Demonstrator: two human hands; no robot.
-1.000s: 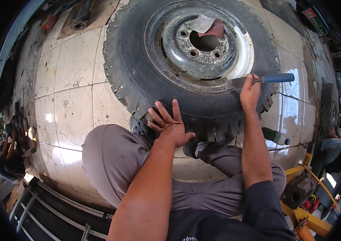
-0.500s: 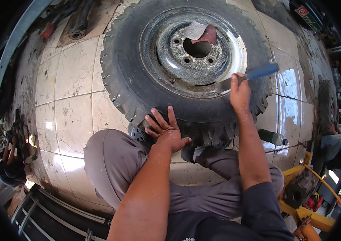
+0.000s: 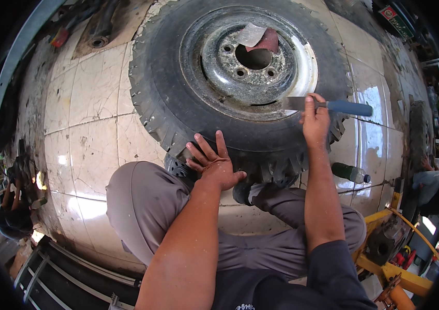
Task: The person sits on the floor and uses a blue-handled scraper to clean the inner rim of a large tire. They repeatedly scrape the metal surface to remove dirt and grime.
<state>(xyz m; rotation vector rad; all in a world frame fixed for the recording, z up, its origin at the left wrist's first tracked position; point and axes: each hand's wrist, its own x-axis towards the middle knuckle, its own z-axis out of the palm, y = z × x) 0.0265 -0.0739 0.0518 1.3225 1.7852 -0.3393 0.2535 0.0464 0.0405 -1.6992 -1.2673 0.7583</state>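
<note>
A big black tyre [image 3: 162, 93] lies on its side before me, fitted on a worn steel wheel rim [image 3: 219, 106] with scraped, dusty metal. My right hand [image 3: 315, 120] is closed round a scraper [image 3: 350, 107] with a blue handle. Its flat blade [image 3: 295, 103] points left, over the lower right edge of the rim. My left hand [image 3: 217, 164] rests with fingers spread on the near sidewall and tread, holding nothing. Two pieces of sandpaper, one grey [image 3: 252, 35] and one dark red [image 3: 267, 41], lie beside the rim's centre hole.
A green bottle [image 3: 351, 172] lies on the tiled floor [image 3: 93, 139] right of the tyre. At lower right stands a yellow metal frame [image 3: 384, 274]; a black-and-grey rack [image 3: 64, 281] is at lower left. Other people are at the far left [image 3: 15, 206] and far right [image 3: 428, 186].
The scraper has turned from a tilt to nearly level, its handle end now lower and further right. My right hand has shifted slightly right; my left hand stays on the tyre.
</note>
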